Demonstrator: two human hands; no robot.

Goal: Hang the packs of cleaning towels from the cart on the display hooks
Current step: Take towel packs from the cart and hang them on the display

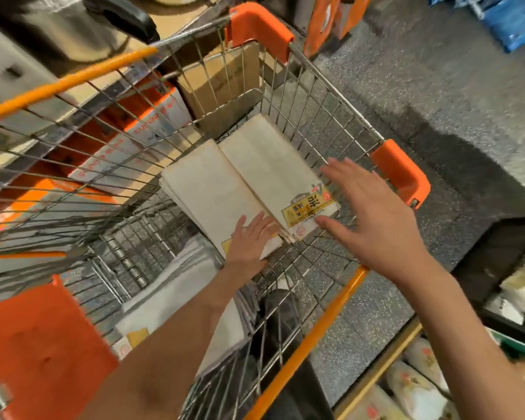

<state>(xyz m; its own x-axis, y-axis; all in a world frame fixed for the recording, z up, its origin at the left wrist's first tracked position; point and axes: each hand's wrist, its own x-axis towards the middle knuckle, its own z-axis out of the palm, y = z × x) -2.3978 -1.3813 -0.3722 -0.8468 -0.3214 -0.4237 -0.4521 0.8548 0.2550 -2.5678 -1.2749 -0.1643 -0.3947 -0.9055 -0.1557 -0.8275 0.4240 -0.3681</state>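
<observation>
Two stacks of towel packs lie side by side in the far part of the cart [322, 95], the left stack [206, 189] and the right stack [267, 162] touching along their long edges, with more packs [176, 298] lying lower and nearer in the basket. The left hand [250, 237] rests flat on the near end of the left stack, fingers straight and together, gripping nothing. The right hand [367, 207] hovers spread over the near right corner of the right stack, thumb close to the yellow label [308, 207]; whether it touches the pack cannot be told. Each pack looks like a flat, long rectangle of pale folded cloth in a thin clear wrap, so it should be light, soft and inclined to sag if held by one end, and the film may be slippery. The stiffest hold is probably the labelled end, pinched between thumb and fingers, where a hanging hole would likely be, though no hole shows here. The cart is chromed wire mesh with orange plastic corners and rails, standing on speckled grey floor [406, 86]; cardboard boxes [219, 77] sit beyond it. No hooks are in sight.
</observation>
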